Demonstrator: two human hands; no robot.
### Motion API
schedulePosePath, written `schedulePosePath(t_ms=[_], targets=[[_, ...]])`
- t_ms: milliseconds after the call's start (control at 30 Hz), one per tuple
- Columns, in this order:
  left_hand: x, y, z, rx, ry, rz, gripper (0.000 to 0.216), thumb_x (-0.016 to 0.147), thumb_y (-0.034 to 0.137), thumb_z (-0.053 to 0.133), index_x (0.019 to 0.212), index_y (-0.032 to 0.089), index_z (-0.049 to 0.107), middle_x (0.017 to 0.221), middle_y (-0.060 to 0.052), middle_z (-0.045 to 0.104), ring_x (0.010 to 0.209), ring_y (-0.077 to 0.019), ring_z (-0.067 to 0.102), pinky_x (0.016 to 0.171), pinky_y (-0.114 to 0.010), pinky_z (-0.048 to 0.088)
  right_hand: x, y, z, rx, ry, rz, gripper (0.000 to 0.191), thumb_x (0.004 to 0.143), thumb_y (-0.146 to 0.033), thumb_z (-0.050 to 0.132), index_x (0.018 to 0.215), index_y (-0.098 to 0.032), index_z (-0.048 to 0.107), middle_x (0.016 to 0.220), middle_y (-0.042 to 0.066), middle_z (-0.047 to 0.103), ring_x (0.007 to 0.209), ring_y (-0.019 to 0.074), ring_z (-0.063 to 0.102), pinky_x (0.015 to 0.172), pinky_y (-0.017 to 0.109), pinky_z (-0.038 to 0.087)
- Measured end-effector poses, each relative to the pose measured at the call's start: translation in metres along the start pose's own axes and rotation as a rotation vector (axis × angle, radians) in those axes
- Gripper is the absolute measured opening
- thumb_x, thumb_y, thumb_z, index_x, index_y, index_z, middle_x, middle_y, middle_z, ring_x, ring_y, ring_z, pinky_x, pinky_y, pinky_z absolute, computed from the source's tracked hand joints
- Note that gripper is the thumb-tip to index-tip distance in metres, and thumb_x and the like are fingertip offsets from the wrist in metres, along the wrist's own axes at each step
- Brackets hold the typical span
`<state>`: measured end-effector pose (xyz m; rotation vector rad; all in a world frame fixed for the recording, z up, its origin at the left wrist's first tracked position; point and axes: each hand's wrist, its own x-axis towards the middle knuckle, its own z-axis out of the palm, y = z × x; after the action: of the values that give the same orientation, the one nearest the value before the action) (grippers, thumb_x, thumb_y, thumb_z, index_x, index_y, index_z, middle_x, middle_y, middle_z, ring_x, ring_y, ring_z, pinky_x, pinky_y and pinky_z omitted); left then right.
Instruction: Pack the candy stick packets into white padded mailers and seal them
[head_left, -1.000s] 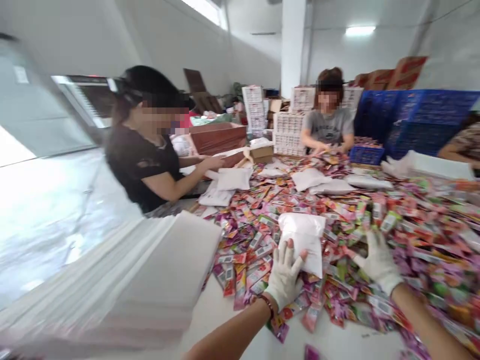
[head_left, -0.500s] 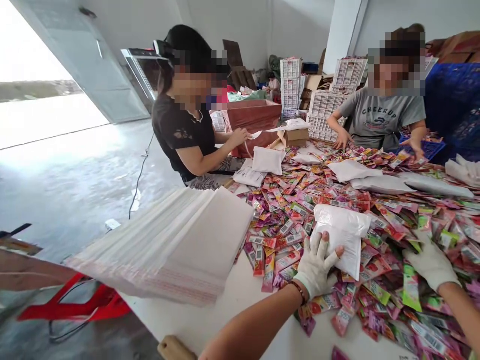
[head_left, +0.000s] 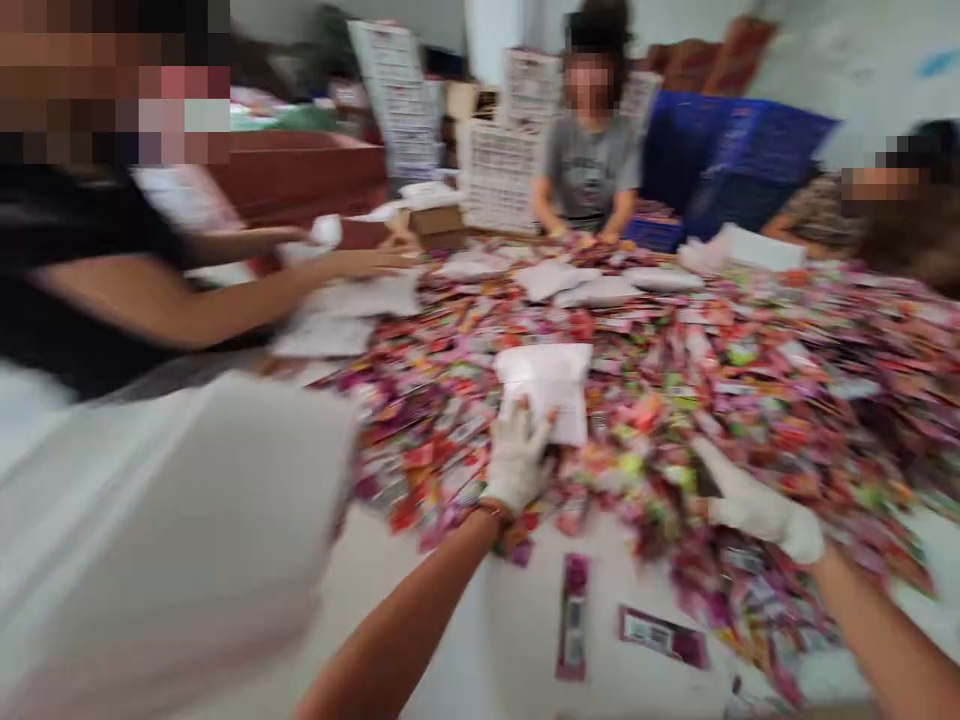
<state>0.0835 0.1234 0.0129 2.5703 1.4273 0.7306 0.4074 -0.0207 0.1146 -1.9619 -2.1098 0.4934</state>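
Your left hand [head_left: 516,462], gloved and with its fingers spread wide, lies on the lower part of a sealed white bag [head_left: 546,380], fingertips touching it. The bag rests on the near part of a big heap of small colourful packets [head_left: 450,400], which covers much of the counter [head_left: 450,610]. Your right hand [head_left: 757,508], gloved too, is wide, thumb apart from the fingers, at the packets to the right of the bag; blur hides whether it touches any. Two loose packets, an upright-lying one [head_left: 574,618] and a sideways one [head_left: 663,637], lie on bare counter between your forearms. At your left is a blurred stack of flat white bags [head_left: 202,520]. Past the heap, a person in a grey shirt [head_left: 591,165] has both hands at the packets, and more filled white bags [head_left: 555,280] lie between you
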Motion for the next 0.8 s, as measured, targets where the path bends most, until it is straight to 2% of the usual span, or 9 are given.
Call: schedulePosePath(t_ms=[100,200,333,400,467,567,667,733,800], targets=[[0.01,-0.014,0.0,0.015,0.077,0.029,0.066,0.086,0.032,0.056,0.149,0.02,0.042,0.165,-0.019,0.008,0.151,-0.0435,0.01,0.114,-0.064,0.021,-0.011,-0.01,0.023,0.04,-0.004,0.072,0.081,0.089,-0.057,0.051,0.154,-0.014,0.032,0.155,0.018,0.035,0.143,0.0299,0.033,0.116,0.044,0.03],[0.017,-0.02,0.005,-0.014,0.139,0.067,0.059,0.09,0.032,0.05,0.146,0.013,0.044,0.163,-0.024,0.01,0.151,-0.0443,0.008,0.114,-0.068,0.019,-0.01,-0.001,0.056,-0.18,0.021,0.335,0.084,0.078,-0.052,0.067,0.15,-0.019,0.04,0.16,0.019,0.025,0.147,0.0397,0.018,0.117,0.059,0.017],[-0.004,0.009,0.004,-0.084,0.164,0.061,0.052,0.089,0.03,0.05,0.138,0.015,0.051,0.161,-0.021,0.02,0.151,-0.0414,0.014,0.115,-0.07,0.018,0.003,0.029,0.081,-0.349,-0.075,0.406,0.087,0.079,-0.052,0.065,0.154,-0.023,0.033,0.166,0.016,0.008,0.149,0.0433,0.001,0.114,0.065,0.002],[-0.024,0.034,0.002,-0.148,0.072,0.201,0.047,0.084,0.029,0.054,0.13,0.022,0.058,0.157,-0.014,0.034,0.15,-0.0364,0.02,0.118,-0.064,0.02,0.014,0.044,0.071,-0.379,-0.05,0.409,0.078,0.085,-0.054,0.057,0.152,-0.02,0.037,0.164,0.018,0.016,0.148,0.042,0.009,0.114,0.063,0.007],[-0.052,0.063,0.001,-0.182,-0.12,0.35,0.051,0.077,0.032,0.059,0.128,0.029,0.06,0.148,-0.01,0.048,0.147,-0.0354,0.028,0.118,-0.063,0.022,0.024,0.05,0.051,-0.396,0.009,0.437,0.07,0.086,-0.057,0.053,0.143,-0.017,0.05,0.161,0.019,0.027,0.145,0.0413,0.02,0.113,0.06,0.013],[-0.098,0.103,0.01,-0.161,-0.341,0.374,0.063,0.077,0.045,0.061,0.138,0.031,0.053,0.146,-0.012,0.05,0.141,-0.0417,0.035,0.113,-0.072,0.019,0.028,0.043,0.023,-0.366,0.165,0.442,0.065,0.087,-0.059,0.044,0.138,-0.02,0.056,0.155,0.016,0.038,0.142,0.0393,0.028,0.11,0.059,0.022],[-0.123,0.112,0.047,-0.132,-0.275,0.365,0.047,0.082,0.046,0.06,0.128,0.036,0.058,0.147,-0.008,0.05,0.136,-0.0361,0.044,0.113,-0.065,0.03,0.024,0.049,0.02,-0.291,0.274,0.303,0.069,0.083,-0.056,0.041,0.14,-0.02,0.054,0.153,0.023,0.037,0.137,0.0489,0.032,0.099,0.073,0.024],[-0.121,0.101,0.073,-0.079,-0.186,0.356,0.024,0.087,0.04,0.057,0.11,0.038,0.065,0.134,-0.004,0.06,0.12,-0.0285,0.058,0.106,-0.054,0.043,0.025,0.066,0.035,-0.255,0.428,0.28,0.07,0.079,-0.055,0.043,0.142,-0.028,0.053,0.149,0.02,0.042,0.131,0.0495,0.041,0.095,0.074,0.03],[-0.114,0.091,0.085,-0.091,-0.132,0.346,0.02,0.088,0.04,0.058,0.107,0.04,0.065,0.123,-0.002,0.065,0.11,-0.0245,0.062,0.1,-0.046,0.05,0.026,0.078,0.061,-0.213,0.581,0.251,0.074,0.075,-0.055,0.045,0.145,-0.032,0.049,0.144,0.019,0.048,0.125,0.0508,0.048,0.088,0.073,0.039]])
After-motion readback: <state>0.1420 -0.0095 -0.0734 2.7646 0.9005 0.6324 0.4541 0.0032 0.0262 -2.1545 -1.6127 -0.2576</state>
